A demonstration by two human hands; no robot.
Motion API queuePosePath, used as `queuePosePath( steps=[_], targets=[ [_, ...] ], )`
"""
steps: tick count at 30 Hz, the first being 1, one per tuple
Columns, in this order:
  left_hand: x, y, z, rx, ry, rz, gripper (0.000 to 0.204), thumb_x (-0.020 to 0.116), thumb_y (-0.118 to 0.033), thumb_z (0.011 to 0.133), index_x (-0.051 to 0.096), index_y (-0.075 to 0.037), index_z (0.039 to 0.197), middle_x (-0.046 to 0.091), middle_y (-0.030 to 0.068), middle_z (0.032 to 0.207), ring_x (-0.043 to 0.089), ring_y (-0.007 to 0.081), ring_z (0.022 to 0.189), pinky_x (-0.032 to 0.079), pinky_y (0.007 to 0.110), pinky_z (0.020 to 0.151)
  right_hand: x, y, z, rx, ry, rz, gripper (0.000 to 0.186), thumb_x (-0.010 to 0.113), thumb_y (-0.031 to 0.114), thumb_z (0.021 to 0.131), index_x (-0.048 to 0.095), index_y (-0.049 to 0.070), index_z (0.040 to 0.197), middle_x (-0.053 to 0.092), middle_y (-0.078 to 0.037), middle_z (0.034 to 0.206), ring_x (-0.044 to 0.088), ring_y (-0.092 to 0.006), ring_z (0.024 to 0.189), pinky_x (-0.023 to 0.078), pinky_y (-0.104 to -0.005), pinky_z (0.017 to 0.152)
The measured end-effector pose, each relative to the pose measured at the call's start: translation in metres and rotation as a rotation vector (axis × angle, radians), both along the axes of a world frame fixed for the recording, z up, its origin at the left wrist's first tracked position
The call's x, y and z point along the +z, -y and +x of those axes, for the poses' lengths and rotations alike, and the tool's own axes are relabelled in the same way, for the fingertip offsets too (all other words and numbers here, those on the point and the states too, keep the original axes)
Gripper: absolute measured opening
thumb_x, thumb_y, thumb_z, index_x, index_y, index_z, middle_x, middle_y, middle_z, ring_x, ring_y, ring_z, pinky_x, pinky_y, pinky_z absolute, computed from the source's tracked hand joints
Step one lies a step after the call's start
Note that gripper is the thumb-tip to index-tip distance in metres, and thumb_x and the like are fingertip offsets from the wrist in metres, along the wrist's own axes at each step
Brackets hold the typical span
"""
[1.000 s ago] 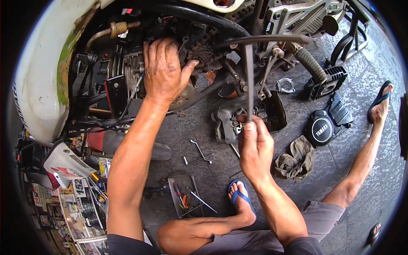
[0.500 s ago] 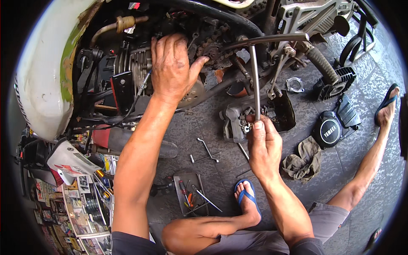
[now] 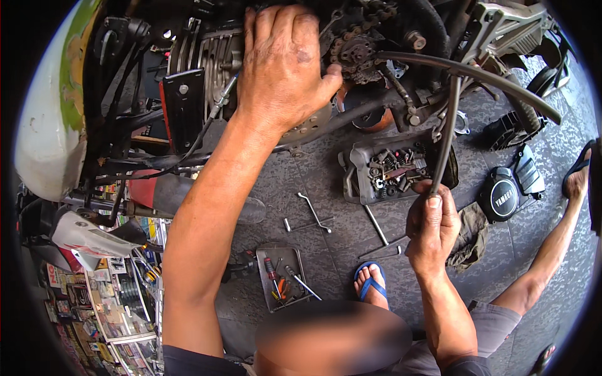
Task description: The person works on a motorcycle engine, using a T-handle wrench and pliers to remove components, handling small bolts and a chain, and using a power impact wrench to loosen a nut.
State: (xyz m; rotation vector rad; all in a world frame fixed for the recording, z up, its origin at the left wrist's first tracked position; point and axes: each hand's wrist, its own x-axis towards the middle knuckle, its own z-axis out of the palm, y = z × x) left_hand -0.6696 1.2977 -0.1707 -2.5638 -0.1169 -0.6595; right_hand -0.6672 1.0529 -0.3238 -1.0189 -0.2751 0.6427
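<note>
My right hand (image 3: 433, 229), right of centre in the frame, is closed around the lower end of a long dark bar (image 3: 446, 128), thumb laid up along it. The bar rises from my fist toward the upper right, where it meets a curved black tube (image 3: 483, 74) running across the machine. My left hand (image 3: 282, 66), at top centre, lies flat and spread on the motorcycle engine (image 3: 207, 62), fingers reaching up over the casing and thumb pointing right toward the chain sprocket (image 3: 354, 47); it grasps nothing that I can see, only presses on the metal.

Just above my right hand sits a grey tray of small bolts and springs (image 3: 392, 169) on the dark mottled floor (image 3: 326, 182). Left of that hand, a bent L-shaped key (image 3: 313, 212) and a straight rod (image 3: 376, 225) lie loose on the floor. Lower down, near the bottom centre, a small metal tray with screwdrivers (image 3: 282, 279) rests beside my foot in a blue sandal (image 3: 370, 282). Right of my fist lies a crumpled rag (image 3: 469, 235), and past it a round black engine cover (image 3: 500, 195). My other leg stretches to the right edge. At the far left curves a white and green fuel tank (image 3: 50, 125), with magazines and printed sheets (image 3: 106, 301) spread in the lower left.
</note>
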Motion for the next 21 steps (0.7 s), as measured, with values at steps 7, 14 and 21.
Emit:
queuePosePath(
  steps=[7,14,21],
  targets=[
    [0.008,0.011,0.004,0.022,-0.023,-0.037,0.06,0.074,-0.021,0.063,0.049,0.008,0.109,0.05,0.026,0.112,0.046,0.0428,0.11,0.033,0.057,0.104,0.018,0.003,0.015,0.038,0.203,-0.071,0.027,0.046,0.02,0.103,0.058,-0.002,0.114,0.041,0.008,0.064,0.032,-0.0009,0.052,0.025,-0.0191,0.047],
    [0.003,0.006,0.002,0.029,-0.008,0.016,0.061,0.073,-0.022,0.062,0.049,0.008,0.11,0.05,0.0262,0.114,0.046,0.0421,0.113,0.031,0.057,0.108,0.033,0.001,0.015,0.032,0.507,-0.35,0.021,0.048,0.009,0.1,0.061,0.0,0.113,0.048,-0.001,0.064,0.042,-0.0058,0.053,0.036,-0.0232,0.05],
    [0.003,0.007,0.003,0.045,-0.015,0.053,0.06,0.071,-0.022,0.063,0.049,0.008,0.11,0.05,0.0263,0.115,0.046,0.0416,0.115,0.03,0.059,0.108,0.036,-0.003,0.014,0.028,0.523,-0.344,0.017,0.049,0.006,0.098,0.061,-0.001,0.11,0.053,-0.004,0.063,0.047,-0.0083,0.052,0.04,-0.0247,0.05]
  ],
)
